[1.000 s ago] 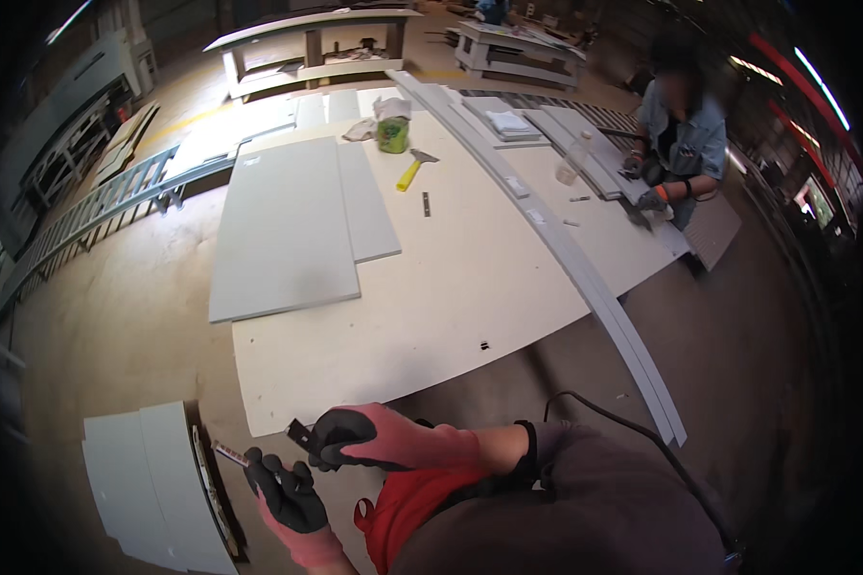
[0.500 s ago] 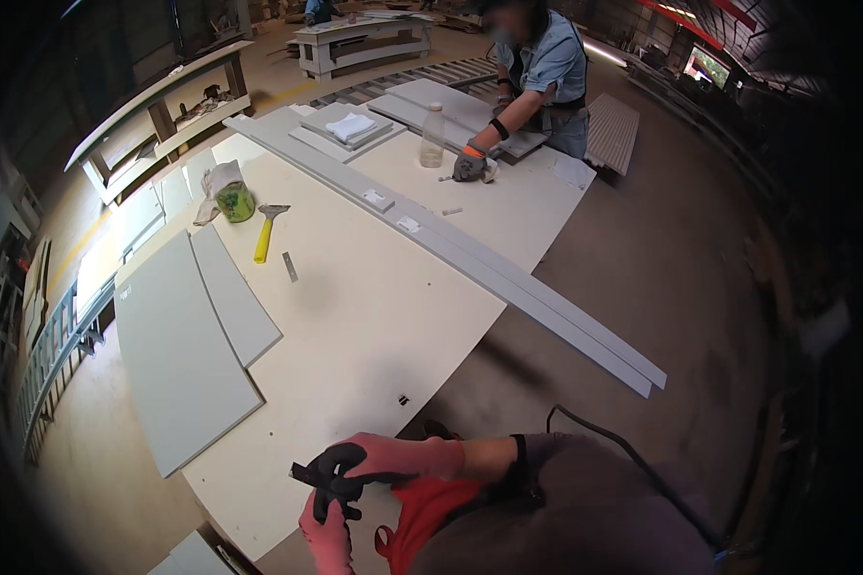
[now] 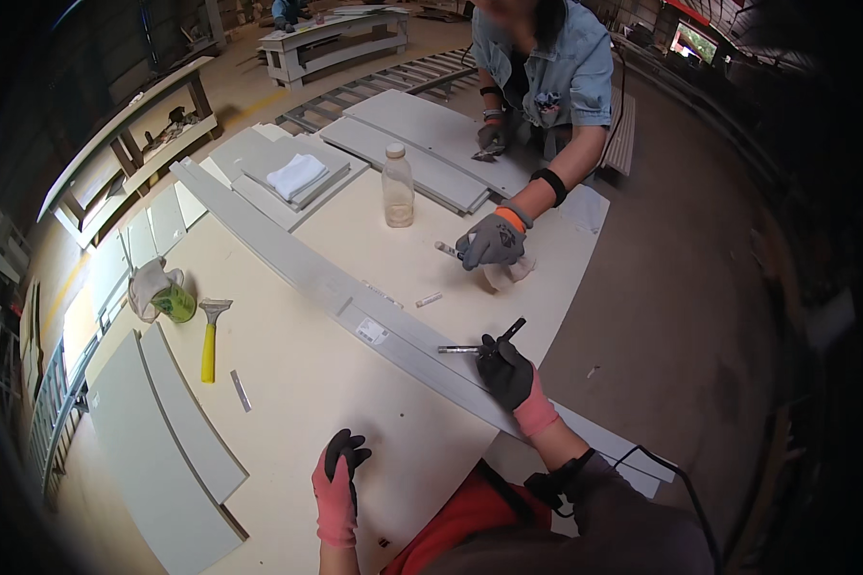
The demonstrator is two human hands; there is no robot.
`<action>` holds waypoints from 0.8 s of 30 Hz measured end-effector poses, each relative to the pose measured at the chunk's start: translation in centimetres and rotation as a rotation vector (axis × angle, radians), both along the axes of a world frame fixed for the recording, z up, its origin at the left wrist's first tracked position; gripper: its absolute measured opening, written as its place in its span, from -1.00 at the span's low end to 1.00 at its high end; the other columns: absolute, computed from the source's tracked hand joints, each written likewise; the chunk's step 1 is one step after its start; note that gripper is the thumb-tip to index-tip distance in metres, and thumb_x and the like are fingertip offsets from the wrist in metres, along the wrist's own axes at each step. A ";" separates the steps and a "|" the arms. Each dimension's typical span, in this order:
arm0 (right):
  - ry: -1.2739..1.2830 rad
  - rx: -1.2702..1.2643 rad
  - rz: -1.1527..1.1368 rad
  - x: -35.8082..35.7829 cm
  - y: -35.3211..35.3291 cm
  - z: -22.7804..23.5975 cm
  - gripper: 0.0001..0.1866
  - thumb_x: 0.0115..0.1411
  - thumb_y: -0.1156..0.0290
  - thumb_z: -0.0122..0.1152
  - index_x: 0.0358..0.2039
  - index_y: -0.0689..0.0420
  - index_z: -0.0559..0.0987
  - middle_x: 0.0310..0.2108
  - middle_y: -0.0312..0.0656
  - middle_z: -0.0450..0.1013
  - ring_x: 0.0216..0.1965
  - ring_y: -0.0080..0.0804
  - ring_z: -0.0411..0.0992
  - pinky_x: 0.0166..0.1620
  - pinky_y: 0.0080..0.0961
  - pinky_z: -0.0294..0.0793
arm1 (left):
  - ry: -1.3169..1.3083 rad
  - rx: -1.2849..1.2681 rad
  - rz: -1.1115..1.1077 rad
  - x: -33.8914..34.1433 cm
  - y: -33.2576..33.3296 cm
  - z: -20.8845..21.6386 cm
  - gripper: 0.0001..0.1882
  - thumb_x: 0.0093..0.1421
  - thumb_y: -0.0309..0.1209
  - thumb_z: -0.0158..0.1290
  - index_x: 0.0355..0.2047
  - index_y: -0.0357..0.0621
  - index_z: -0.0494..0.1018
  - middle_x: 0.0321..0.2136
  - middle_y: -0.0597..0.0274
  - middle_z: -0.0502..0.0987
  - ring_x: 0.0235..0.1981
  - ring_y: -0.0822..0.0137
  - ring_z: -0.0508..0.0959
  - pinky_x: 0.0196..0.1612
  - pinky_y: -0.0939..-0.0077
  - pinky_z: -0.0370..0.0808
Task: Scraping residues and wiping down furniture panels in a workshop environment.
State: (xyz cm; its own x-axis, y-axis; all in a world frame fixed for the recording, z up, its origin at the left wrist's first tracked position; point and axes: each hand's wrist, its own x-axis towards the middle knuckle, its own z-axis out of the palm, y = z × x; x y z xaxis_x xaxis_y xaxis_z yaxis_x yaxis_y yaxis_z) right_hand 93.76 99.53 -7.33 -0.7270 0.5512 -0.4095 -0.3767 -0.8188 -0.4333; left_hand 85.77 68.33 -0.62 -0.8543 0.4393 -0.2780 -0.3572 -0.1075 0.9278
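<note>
My right hand (image 3: 508, 372), in a pink and black glove, is closed on a slim grey pen-like stick (image 3: 458, 349) over the long grey boards (image 3: 422, 372). A black piece (image 3: 518, 327) juts from the other side of the same hand; whether it is part of the stick I cannot tell. My left hand (image 3: 339, 479), gloved alike, hovers above the pale tabletop (image 3: 297, 383) with loosely bent fingers apart and nothing visible in them. Across the table, a co-worker's gray-gloved hand (image 3: 494, 240) grips a similar stick (image 3: 446, 249) beside a crumpled cloth (image 3: 510, 274).
Two small sticks (image 3: 429, 299) (image 3: 384, 293) lie beyond the boards, near a clear bottle (image 3: 399, 192). At left are a yellow-handled scraper (image 3: 209, 350), a loose blade (image 3: 242, 391), a green can (image 3: 174, 304) and grey panels (image 3: 153, 460). A folded white cloth (image 3: 297, 176) tops stacked panels.
My hands, together near the front edge earlier, have parted; the right has reached far right over the boards. My view has shifted closer. The co-worker's forward hand has lifted a stick.
</note>
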 end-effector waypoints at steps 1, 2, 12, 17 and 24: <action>0.006 0.006 -0.032 -0.7 2.5 -0.8 -0.77 0.13 0.37 0.15 -0.22 0.16 0.41 -0.17 -0.13 0.35 -0.16 -0.33 0.34 0.08 -0.32 0.29 | -0.015 -0.003 -0.054 -1.6 3.0 0.3 -0.58 0.23 -0.42 -0.18 0.05 -0.44 0.24 -0.13 -0.07 0.44 -0.21 0.17 0.51 -0.02 0.33 0.41; 0.072 0.018 -0.032 -1.8 5.0 -2.0 -0.77 0.13 0.37 0.17 -0.24 0.17 0.42 -0.19 -0.14 0.36 -0.17 -0.32 0.35 0.07 -0.32 0.31 | -0.016 0.027 -0.096 -3.2 6.1 0.5 -0.58 0.22 -0.43 -0.18 0.06 -0.43 0.23 -0.12 -0.05 0.44 -0.19 0.17 0.50 -0.01 0.33 0.40; 0.054 -0.007 0.014 -6.3 10.8 -8.0 -0.58 0.21 0.34 0.03 0.02 0.31 0.32 -0.28 -0.24 0.39 -0.19 -0.43 0.39 -0.05 -0.46 0.39 | 0.363 -0.146 -0.434 -9.1 28.0 -2.4 -0.18 0.00 -0.55 0.09 0.27 -0.05 -0.01 -0.17 0.15 0.44 -0.39 0.49 0.48 -0.46 0.63 0.44; -0.263 0.601 0.140 -7.7 10.5 -6.2 -0.60 0.23 0.32 -0.05 0.03 0.27 0.34 -0.26 -0.24 0.40 -0.24 -0.46 0.40 -0.15 -0.54 0.42 | 0.548 -0.027 -0.356 -10.5 32.6 -2.4 -0.45 -0.01 -0.49 0.13 0.04 -0.23 0.30 -0.32 0.08 0.47 -0.37 0.23 0.51 -0.30 0.47 0.46; -0.324 0.379 0.060 -7.3 9.0 -4.8 -0.65 0.21 0.34 0.01 -0.04 0.25 0.39 -0.31 -0.19 0.40 -0.26 -0.46 0.41 -0.12 -0.51 0.45 | 0.380 0.067 -0.250 -10.5 29.5 0.1 -0.65 0.01 -0.55 0.06 -0.13 -0.30 0.43 -0.35 0.09 0.49 -0.46 0.32 0.50 -0.37 0.54 0.42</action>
State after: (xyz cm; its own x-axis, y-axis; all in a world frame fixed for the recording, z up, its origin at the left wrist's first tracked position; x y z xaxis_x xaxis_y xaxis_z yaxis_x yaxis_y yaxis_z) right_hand 86.50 108.53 -12.17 -0.6306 0.6663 -0.3980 -0.1311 -0.5969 -0.7915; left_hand 75.25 97.81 -0.47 -0.7553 0.6515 0.0709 -0.0152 -0.1256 0.9920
